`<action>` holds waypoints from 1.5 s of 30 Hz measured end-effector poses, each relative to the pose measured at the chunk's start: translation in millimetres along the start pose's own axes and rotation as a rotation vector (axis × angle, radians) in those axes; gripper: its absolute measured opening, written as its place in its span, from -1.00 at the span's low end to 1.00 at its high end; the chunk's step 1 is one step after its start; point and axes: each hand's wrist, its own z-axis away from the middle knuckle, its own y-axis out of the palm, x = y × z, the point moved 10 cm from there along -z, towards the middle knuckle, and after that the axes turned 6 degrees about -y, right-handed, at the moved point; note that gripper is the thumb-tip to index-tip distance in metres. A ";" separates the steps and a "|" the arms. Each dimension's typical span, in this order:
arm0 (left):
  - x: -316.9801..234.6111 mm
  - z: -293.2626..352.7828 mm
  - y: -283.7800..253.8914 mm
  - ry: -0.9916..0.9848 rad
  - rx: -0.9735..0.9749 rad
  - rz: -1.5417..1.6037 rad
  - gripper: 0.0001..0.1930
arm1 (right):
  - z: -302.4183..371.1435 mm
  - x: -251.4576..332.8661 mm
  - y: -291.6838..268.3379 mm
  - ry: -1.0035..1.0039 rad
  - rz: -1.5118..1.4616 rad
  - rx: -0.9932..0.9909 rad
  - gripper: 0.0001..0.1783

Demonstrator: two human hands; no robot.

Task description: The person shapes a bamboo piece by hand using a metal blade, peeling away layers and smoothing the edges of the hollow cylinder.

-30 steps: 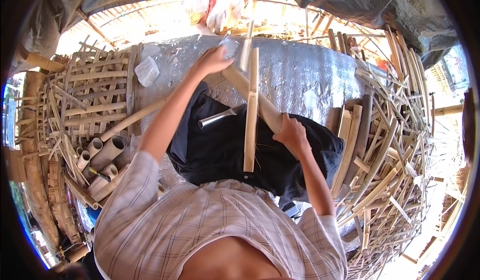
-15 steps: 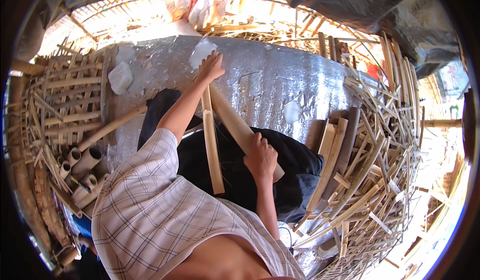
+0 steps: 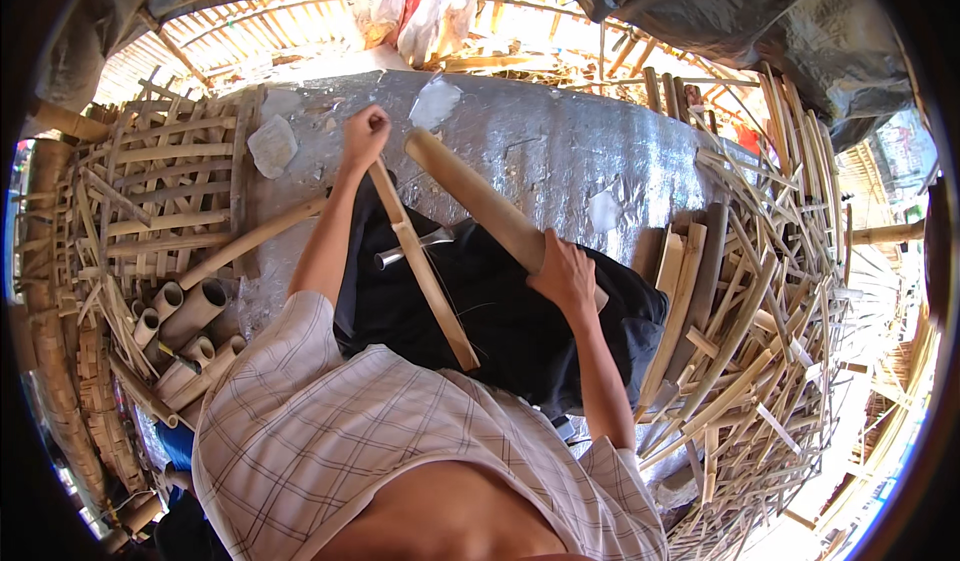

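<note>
The black cloth (image 3: 510, 331) spreads over the lap, on the near side of both hands, below a pale checked short-sleeved shirt (image 3: 360, 431). On it, nearer than the right hand and to its left, is the lower end of a narrow split strip of pale bamboo (image 3: 435, 296). The strip's long axis runs slantwise, away and leftward, until its far end reaches the underside of the left hand (image 3: 366, 137). That hand is closed, fingers curled; whether they grip the strip's end I cannot tell. A tool with a silvery metal tube (image 3: 400, 256) lies crosswise behind the strip, between the hands.

The right hand (image 3: 565, 276) grips a thick, round, pale bamboo pole (image 3: 475, 196) near its lower end. The pole's long axis also points away and leftward, lying flatter than the strip's, its far end just right of the left hand and apart from it.

Right of the right hand stand pale split bamboo slats (image 3: 680, 296). Left of the left hand, nearer the body, cut tan bamboo tubes (image 3: 195, 311) cluster beside a brown bamboo lattice (image 3: 170, 186); a whitish angular block (image 3: 273, 147) lies just left of that hand, on silvery sheeting (image 3: 530, 151) stretching beyond both
</note>
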 end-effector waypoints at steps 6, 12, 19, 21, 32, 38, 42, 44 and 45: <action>-18.0 63.7 -165.6 0.119 -0.480 0.273 -0.87 | -82.6 25.0 -13.1 -0.306 0.139 -0.067 -0.33; -31.9 145.8 -264.1 0.226 -0.736 0.287 -0.90 | -144.8 -20.9 95.3 -0.204 0.196 0.110 -0.23; -45.1 174.7 -289.4 0.201 -0.767 0.282 -0.95 | -86.6 64.5 67.9 -0.198 -0.165 -0.004 -0.18; -57.5 163.6 -277.8 0.254 -0.780 0.270 -0.94 | -52.1 127.5 54.7 -0.372 -0.533 0.040 -0.17; -305.5 12.7 -134.0 0.837 -0.233 0.799 -0.72 | 50.2 172.1 -25.0 -0.302 -1.303 -0.045 -0.83; -320.1 0.6 -40.6 0.673 -0.099 0.677 -0.58 | 136.3 -13.1 -175.1 0.016 -0.716 -0.697 -0.72; -247.8 74.8 44.5 0.496 0.229 -0.012 -0.47 | 275.6 -178.9 -269.8 0.554 -0.386 -0.850 -0.55; -197.6 115.0 83.4 0.451 0.374 -0.232 -0.40 | 377.4 -286.3 -300.6 0.651 -0.020 -1.009 -0.28; -152.0 125.3 85.4 0.364 0.435 -0.297 -0.36 | 410.3 -296.2 -302.9 0.763 0.484 -0.946 -0.17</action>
